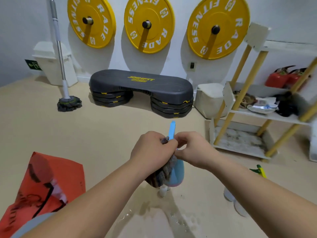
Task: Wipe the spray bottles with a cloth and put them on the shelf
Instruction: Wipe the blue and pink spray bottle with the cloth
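Wiping step in hand. Blue bottle (177, 172) held up in mid-air, left of the shelf (240, 140) and well apart from it, nozzle end pointing up and away.

Left hand (152, 148): fingers curled tight round a dark cloth (163, 174), which is bunched against the bottle's neck and hangs down along its left flank.

Right hand (193, 150): fingers curled in at the neck from the other side, gripping the bottle just under the spray head. Fingertips hidden behind the knuckles, so the exact hold is unclear.

Second bottle (259, 170), green and yellow head only showing, sits low in front of the shelf; looks unwiped, but cannot tell.

Shelf's bottom tray shows bare, stained surface; the tier above is cluttered.

Judgement: early in the task, with the first bottle partly wiped at the neck and none seen shelved. Next move calls for drawing the cloth down over the body while the right hand steadies the neck, then carrying the bottle right to the shelf and setting it upright on the bare tray.
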`<action>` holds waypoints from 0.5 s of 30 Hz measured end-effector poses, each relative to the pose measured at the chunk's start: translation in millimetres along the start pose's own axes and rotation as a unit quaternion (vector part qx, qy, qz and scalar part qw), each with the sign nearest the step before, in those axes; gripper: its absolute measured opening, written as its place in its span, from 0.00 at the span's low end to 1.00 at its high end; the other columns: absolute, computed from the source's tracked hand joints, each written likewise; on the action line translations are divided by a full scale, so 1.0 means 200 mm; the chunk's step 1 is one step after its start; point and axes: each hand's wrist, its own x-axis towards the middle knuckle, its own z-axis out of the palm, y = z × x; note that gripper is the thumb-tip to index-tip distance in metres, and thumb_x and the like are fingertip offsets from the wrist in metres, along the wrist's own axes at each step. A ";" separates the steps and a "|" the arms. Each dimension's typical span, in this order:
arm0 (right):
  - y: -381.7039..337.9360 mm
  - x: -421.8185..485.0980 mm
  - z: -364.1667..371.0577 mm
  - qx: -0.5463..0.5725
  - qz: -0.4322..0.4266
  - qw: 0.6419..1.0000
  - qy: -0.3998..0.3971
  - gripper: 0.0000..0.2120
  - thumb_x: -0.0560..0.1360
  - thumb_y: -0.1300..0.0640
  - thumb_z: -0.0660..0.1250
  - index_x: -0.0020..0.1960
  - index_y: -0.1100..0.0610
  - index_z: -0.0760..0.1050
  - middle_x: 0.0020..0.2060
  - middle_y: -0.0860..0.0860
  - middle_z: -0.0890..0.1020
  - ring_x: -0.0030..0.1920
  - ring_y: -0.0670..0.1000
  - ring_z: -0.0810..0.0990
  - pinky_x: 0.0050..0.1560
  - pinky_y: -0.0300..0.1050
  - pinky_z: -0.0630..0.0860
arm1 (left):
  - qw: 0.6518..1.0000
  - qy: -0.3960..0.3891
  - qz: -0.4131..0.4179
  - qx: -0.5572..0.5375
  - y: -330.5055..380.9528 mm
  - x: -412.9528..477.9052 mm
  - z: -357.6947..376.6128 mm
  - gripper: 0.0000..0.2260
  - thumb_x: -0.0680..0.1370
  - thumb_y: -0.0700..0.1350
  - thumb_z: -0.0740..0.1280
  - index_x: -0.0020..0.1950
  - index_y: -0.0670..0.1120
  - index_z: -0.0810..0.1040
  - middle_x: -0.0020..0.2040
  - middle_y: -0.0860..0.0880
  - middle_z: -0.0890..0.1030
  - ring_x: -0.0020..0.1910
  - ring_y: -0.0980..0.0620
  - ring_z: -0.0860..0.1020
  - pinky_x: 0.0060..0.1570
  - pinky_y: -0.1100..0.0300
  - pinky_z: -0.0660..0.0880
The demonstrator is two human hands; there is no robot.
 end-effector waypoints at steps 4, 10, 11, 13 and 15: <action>-0.04 -0.15 -0.14 0.008 0.018 1.000 0.001 0.03 0.75 0.58 0.73 0.48 0.53 0.84 0.41 0.46 0.86 0.46 0.45 0.83 0.45 0.33 0.78 | 0.987 -0.062 0.039 -0.141 0.05 -0.08 -0.03 0.24 0.77 0.60 0.74 0.33 0.43 0.75 0.31 0.50 0.75 0.31 0.53 0.73 0.36 0.57 0.71; 0.04 -0.23 -0.17 0.085 0.095 0.990 0.053 0.04 0.74 0.53 0.78 0.47 0.51 0.86 0.43 0.46 0.88 0.49 0.48 0.85 0.56 0.53 0.81 | 0.957 -0.045 -0.021 -0.286 0.02 -0.05 -0.06 0.09 0.74 0.44 0.80 0.53 0.48 0.86 0.47 0.49 0.88 0.47 0.52 0.86 0.49 0.59 0.82; 0.05 -0.24 -0.15 0.066 0.079 0.992 0.069 0.04 0.75 0.50 0.77 0.48 0.49 0.85 0.44 0.44 0.87 0.50 0.46 0.85 0.56 0.52 0.81 | 0.956 -0.036 -0.033 -0.289 0.01 -0.03 -0.05 0.09 0.76 0.41 0.78 0.55 0.49 0.85 0.50 0.49 0.88 0.50 0.51 0.86 0.52 0.57 0.82; 0.07 -0.25 -0.12 0.013 0.037 0.996 0.085 0.03 0.78 0.47 0.73 0.49 0.44 0.84 0.48 0.39 0.86 0.51 0.46 0.83 0.56 0.54 0.81 | 0.955 -0.019 -0.051 -0.293 -0.02 0.01 -0.04 0.11 0.79 0.37 0.72 0.58 0.51 0.84 0.56 0.48 0.86 0.55 0.47 0.85 0.57 0.53 0.81; 0.09 -0.24 -0.11 0.002 0.015 0.996 0.085 0.03 0.80 0.48 0.71 0.51 0.43 0.83 0.50 0.38 0.85 0.52 0.47 0.82 0.57 0.55 0.80 | 0.955 0.006 -0.051 -0.292 -0.03 0.03 -0.02 0.14 0.81 0.37 0.68 0.60 0.53 0.83 0.58 0.49 0.84 0.57 0.46 0.83 0.61 0.49 0.80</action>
